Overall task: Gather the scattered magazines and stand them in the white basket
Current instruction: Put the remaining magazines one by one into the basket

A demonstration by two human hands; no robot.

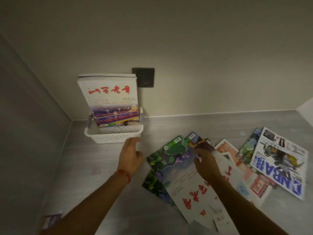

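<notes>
basket far-left by wall, some magazines upright inside | left hand open, empty, touching basket's near rim | right hand nearer the pile, fingers on top cover, grip unclear | basket lies up-left of pile

basket: perforated white plastic | magazines: glossy paper | counter: smooth grey

view: single head-worn wide-angle | faces: forward and down onto the desk, toward a wall corner | range: close, both forearms enter from the bottom edge | framing: white basket just beyond the left fingers; magazines spread right of the right fingers
</notes>
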